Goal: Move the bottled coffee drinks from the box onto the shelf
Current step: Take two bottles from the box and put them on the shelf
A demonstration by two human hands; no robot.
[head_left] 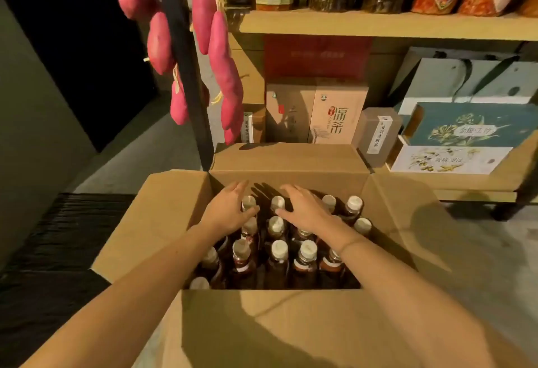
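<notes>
The coffee bottles (279, 248) stand packed in the open cardboard box (262, 324). The left grip (230, 207) and right grip (305, 207) are spread wide over the back caps, holding nothing. Take each neck firmly and lift straight up.

I've one cam only, head-worn, wide-angle, aimed fwd and down, v. close above left hand (230, 207) and right hand (305, 207); box (262, 324) walls ring them, shelf (436, 182) just beyond, forearms (139, 286) trail back to lens.
</notes>
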